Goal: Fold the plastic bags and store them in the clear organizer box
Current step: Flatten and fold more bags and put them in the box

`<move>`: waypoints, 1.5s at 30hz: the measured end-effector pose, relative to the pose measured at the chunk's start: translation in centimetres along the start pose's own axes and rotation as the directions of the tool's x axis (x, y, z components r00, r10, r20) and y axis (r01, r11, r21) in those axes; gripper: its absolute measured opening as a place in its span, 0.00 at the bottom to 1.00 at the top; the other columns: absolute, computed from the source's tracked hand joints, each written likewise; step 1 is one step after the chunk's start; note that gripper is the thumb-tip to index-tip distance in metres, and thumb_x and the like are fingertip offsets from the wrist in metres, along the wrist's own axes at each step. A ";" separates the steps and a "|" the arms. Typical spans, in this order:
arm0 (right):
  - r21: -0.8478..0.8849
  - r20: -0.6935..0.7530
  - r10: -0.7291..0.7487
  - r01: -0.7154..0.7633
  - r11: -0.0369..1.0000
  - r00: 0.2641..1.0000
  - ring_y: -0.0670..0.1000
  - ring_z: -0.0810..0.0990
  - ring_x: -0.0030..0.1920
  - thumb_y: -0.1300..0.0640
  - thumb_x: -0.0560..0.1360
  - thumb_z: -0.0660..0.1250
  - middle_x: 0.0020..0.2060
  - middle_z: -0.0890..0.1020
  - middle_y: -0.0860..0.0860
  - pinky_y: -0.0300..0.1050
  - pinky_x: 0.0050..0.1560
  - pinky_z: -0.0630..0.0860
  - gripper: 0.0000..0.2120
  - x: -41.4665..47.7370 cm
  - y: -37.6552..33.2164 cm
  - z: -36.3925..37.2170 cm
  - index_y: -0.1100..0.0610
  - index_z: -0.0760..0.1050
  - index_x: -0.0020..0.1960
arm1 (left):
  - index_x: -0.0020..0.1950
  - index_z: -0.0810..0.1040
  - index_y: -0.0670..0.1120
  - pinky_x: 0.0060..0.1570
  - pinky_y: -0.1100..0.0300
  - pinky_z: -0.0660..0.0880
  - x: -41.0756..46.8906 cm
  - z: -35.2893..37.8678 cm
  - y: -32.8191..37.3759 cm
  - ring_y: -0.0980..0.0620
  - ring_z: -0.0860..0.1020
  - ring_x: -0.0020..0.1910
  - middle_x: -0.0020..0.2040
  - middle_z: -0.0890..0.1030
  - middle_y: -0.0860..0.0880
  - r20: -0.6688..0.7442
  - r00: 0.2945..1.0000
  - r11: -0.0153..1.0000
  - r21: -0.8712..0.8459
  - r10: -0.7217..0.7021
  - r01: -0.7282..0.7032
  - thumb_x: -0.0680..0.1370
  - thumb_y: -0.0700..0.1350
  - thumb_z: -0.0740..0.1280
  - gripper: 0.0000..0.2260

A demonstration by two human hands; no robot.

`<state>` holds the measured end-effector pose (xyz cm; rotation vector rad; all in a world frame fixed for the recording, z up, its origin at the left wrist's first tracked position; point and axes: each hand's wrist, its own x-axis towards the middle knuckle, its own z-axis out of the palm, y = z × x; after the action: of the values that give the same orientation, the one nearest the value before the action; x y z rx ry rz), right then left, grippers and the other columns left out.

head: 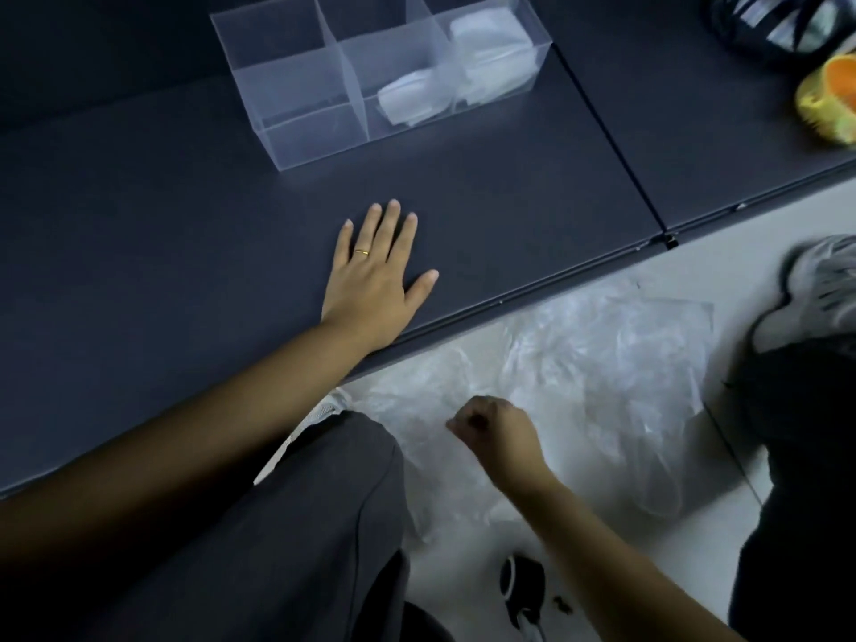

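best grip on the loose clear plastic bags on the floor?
Judging by pose: the crumpled clear plastic bags lie spread flat on the pale floor, so pinch a raised wrinkle or free edge from above. The right hand is closed at their near-left edge; that side is nearest.

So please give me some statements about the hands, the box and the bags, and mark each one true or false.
1. The left hand lies flat and open on the dark table. True.
2. The right hand is inside the box. False: it is low over the loose bags on the floor, closed in a fist.
3. Folded bags already lie in the box. True.
4. The box's leftmost compartment is full. False: it looks empty.
5. The left hand wears a ring. True.
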<state>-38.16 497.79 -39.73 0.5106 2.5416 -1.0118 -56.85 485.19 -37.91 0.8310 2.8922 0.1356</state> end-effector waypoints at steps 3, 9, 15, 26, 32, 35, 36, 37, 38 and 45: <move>0.312 -0.139 -0.011 0.055 0.949 0.990 0.42 0.77 0.36 0.54 0.72 0.73 0.35 0.80 0.47 0.32 0.39 0.71 0.09 0.4 -0.5 -5.6 0.51 0.76 0.34 | 0.79 0.45 0.49 0.74 0.49 0.38 0.1 0.0 -0.5 0.50 0.41 0.77 0.79 0.44 0.48 0.034 0.999 0.999 -0.043 0.006 -0.004 0.78 0.63 0.43 0.32; 0.153 0.133 -0.051 0.030 0.988 0.990 0.44 0.76 0.48 0.46 0.73 0.70 0.47 0.78 0.46 0.40 0.52 0.72 0.08 2.0 -2.0 -6.0 0.48 0.77 0.47 | 0.79 0.45 0.50 0.74 0.50 0.36 0.4 -0.6 -0.6 0.51 0.39 0.77 0.79 0.42 0.50 0.071 0.997 0.994 -0.110 0.007 0.001 0.80 0.62 0.47 0.31; 0.253 0.165 0.080 -0.121 0.960 0.983 0.49 0.78 0.34 0.56 0.76 0.68 0.32 0.79 0.51 0.44 0.38 0.73 0.11 1.5 -1.5 -3.7 0.61 0.74 0.39 | 0.79 0.47 0.52 0.73 0.53 0.34 -0.2 -1.7 -0.9 0.55 0.37 0.76 0.79 0.42 0.53 0.162 0.986 0.975 -0.222 0.026 0.011 0.81 0.61 0.48 0.29; 0.847 -0.300 0.335 0.087 0.525 0.893 0.51 0.80 0.30 0.46 0.78 0.64 0.31 0.81 0.53 0.38 0.30 0.77 0.16 5.0 -9.9 -19.7 0.58 0.78 0.40 | 0.70 0.65 0.59 0.64 0.72 0.61 -0.7 -12.0 1.1 0.71 0.63 0.68 0.70 0.68 0.64 0.017 0.996 0.229 -0.973 0.089 -0.004 0.67 0.74 0.60 0.35; 0.913 -0.177 0.360 0.016 0.407 0.916 0.59 0.84 0.43 0.41 0.73 0.69 0.38 0.85 0.57 0.56 0.49 0.81 0.18 7.8 -12.2 -19.6 0.54 0.80 0.35 | 0.47 0.82 0.51 0.53 0.62 0.73 0.4 -11.2 2.4 0.59 0.80 0.49 0.47 0.84 0.54 -0.003 0.994 0.171 -0.985 -0.112 0.016 0.68 0.56 0.74 0.12; 0.888 -0.182 0.321 0.016 0.459 0.930 0.55 0.83 0.36 0.45 0.70 0.73 0.37 0.84 0.57 0.49 0.42 0.82 0.16 9.2 -11.1 -20.7 0.58 0.78 0.42 | 0.40 0.81 0.46 0.44 0.68 0.74 1.1 -10.8 0.6 0.57 0.80 0.39 0.38 0.84 0.50 0.055 0.973 0.053 -0.996 -0.225 0.068 0.74 0.47 0.70 0.06; 0.880 -0.181 0.285 0.026 0.473 0.941 0.53 0.82 0.35 0.46 0.68 0.74 0.35 0.83 0.56 0.46 0.38 0.81 0.16 9.6 -10.5 -21.3 0.58 0.78 0.43 | 0.41 0.80 0.44 0.43 0.70 0.74 1.2 -10.6 -0.2 0.57 0.79 0.39 0.38 0.83 0.50 0.070 0.966 0.012 -0.997 -0.249 0.075 0.74 0.46 0.69 0.06; 0.874 -0.162 0.246 0.023 0.486 0.956 0.52 0.80 0.33 0.46 0.66 0.74 0.34 0.81 0.55 0.43 0.36 0.80 0.16 9.9 -9.8 -22.0 0.58 0.78 0.42 | 0.42 0.80 0.43 0.43 0.70 0.74 1.3 -10.3 -0.9 0.57 0.79 0.38 0.37 0.82 0.50 0.080 0.960 -0.008 -0.997 -0.267 0.081 0.75 0.46 0.68 0.07; 0.863 -0.126 0.208 0.004 0.505 0.970 0.52 0.77 0.33 0.44 0.64 0.73 0.33 0.79 0.54 0.42 0.35 0.78 0.18 10.1 -9.1 -22.8 0.58 0.80 0.43 | 0.43 0.79 0.41 0.42 0.70 0.74 1.3 -10.1 -1.5 0.57 0.78 0.38 0.37 0.82 0.50 0.091 0.956 -0.016 -0.996 -0.278 0.090 0.76 0.45 0.67 0.07; 0.512 0.100 -0.216 0.136 0.848 0.971 0.34 0.65 0.67 0.26 0.58 0.70 0.69 0.67 0.35 0.42 0.64 0.63 0.36 11.1 -7.4 -23.9 0.30 0.69 0.65 | 0.47 0.78 0.40 0.47 0.60 0.76 2.1 -8.7 -2.0 0.55 0.79 0.39 0.39 0.82 0.48 0.117 0.933 0.001 -0.992 -0.340 0.125 0.77 0.44 0.67 0.07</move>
<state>-55.73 511.91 -24.16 0.3125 2.2021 -1.7331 -60.96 484.16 -29.78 -0.0361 1.9734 1.9944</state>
